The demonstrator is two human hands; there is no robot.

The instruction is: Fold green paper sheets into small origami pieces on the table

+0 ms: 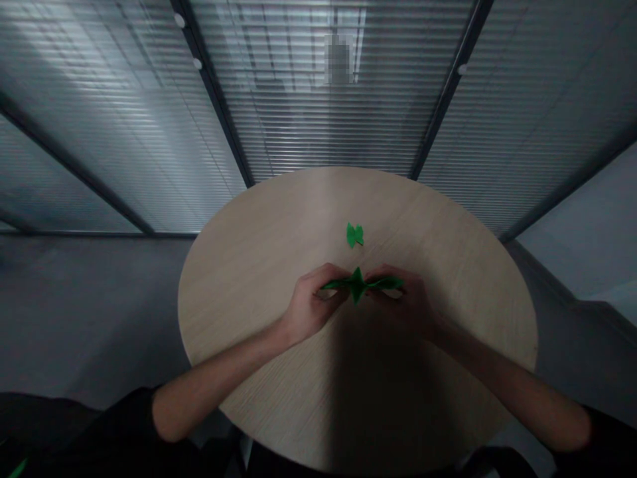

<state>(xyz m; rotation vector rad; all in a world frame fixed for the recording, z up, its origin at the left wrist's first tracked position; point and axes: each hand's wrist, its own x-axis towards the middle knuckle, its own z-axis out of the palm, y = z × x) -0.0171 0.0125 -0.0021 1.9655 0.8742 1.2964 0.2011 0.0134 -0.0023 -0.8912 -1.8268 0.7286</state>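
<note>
A green folded paper piece point(357, 285) with pointed flaps is held up between both hands, above the middle of the round table. My left hand point(314, 302) pinches its left wing between thumb and fingers. On the opposite side, my right hand point(405, 302) grips the right wing the same way. The centre of the paper juts out in points up and down between my fingertips. A second, smaller green paper piece point(355, 235), shaped like a butterfly, lies on the tabletop just beyond my hands.
The round wooden table point(259, 232) has a light grain, with a dark shadow across its near part. Glass partitions with blinds point(328, 126) stand behind it. Grey floor point(99, 305) shows at the left. A bit of green point(18, 469) appears in the lower left corner.
</note>
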